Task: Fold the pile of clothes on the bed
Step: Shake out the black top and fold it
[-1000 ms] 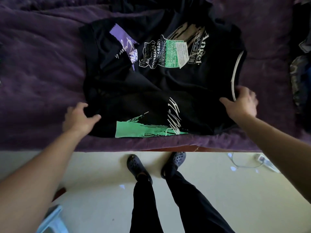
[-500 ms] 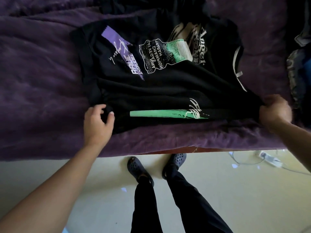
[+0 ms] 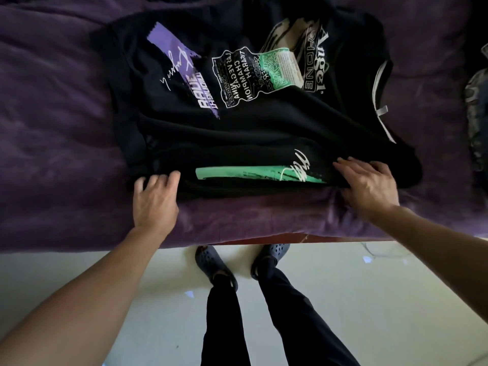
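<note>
The left hand (image 3: 155, 202) and right hand (image 3: 369, 186) are pressing flat, grips open and holding nothing, on the shirt (image 3: 264, 133) lying on the bed (image 3: 52, 128), risking the near fold sliding crooked if palms drag.

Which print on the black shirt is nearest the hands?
The green stripe along the near edge, between left hand and right hand; purple stroke and green label lie farther up.

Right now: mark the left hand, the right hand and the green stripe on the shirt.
left hand (image 3: 154, 204): head view, back of the hand.
right hand (image 3: 369, 187): head view, back of the hand.
green stripe (image 3: 245, 175): head view, middle of the printed band.
</note>
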The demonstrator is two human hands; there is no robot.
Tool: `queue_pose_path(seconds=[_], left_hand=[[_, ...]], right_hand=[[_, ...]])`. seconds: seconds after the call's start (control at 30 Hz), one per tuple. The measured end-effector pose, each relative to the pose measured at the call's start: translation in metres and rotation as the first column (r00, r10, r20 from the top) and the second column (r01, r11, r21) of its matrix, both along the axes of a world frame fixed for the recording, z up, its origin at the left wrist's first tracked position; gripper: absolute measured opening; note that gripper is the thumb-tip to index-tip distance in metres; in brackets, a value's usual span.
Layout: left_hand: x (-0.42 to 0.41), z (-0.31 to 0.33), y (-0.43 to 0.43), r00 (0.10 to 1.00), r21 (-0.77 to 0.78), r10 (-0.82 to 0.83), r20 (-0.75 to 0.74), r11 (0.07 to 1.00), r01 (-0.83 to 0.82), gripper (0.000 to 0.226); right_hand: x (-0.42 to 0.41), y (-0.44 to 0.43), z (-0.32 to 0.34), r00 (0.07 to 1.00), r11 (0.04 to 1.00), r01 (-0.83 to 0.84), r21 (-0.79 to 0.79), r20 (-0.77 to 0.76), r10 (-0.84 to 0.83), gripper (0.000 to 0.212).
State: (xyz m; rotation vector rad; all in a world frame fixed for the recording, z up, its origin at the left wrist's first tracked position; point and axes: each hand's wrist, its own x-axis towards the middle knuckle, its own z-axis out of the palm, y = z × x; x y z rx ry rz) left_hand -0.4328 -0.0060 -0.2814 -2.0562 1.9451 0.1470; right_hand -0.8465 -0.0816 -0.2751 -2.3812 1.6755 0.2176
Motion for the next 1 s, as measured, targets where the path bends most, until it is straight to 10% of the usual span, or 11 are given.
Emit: queue_pose_path(seconds=[0.13, 0.43, 0.83, 1.0], left_hand=[[-0.001, 0.027, 0.018, 0.996, 0.057, -0.037, -0.082, 0.997, 0.042, 0.061], [0.045, 0.087, -0.009, 0.922, 0.608, 0.323, -0.212, 0.783, -0.135, 0.034], [0.148, 0.086, -0.215, 0.424, 0.383, 0.598, -0.680, 0.783, -0.490, 0.017], [0.151, 0.037, -0.274, 0.579, 0.164, 0.543, -0.608, 0.800, -0.578, 0.017]], right_hand=[[-0.025, 0.019, 0.024, 0.987, 0.987, -0.147, -0.056, 0.059, 0.151, 0.070], [-0.004, -0.029, 0.070, 0.993, 0.853, -0.017, 0.522, -0.092, 0.077, 0.029], [0.088, -0.288, 0.101, 0.968, 0.931, 0.220, 0.292, 0.052, -0.245, 0.032], [0.113, -0.350, 0.062, 0.911, 0.907, 0.401, 0.128, -0.159, -0.380, 0.049]])
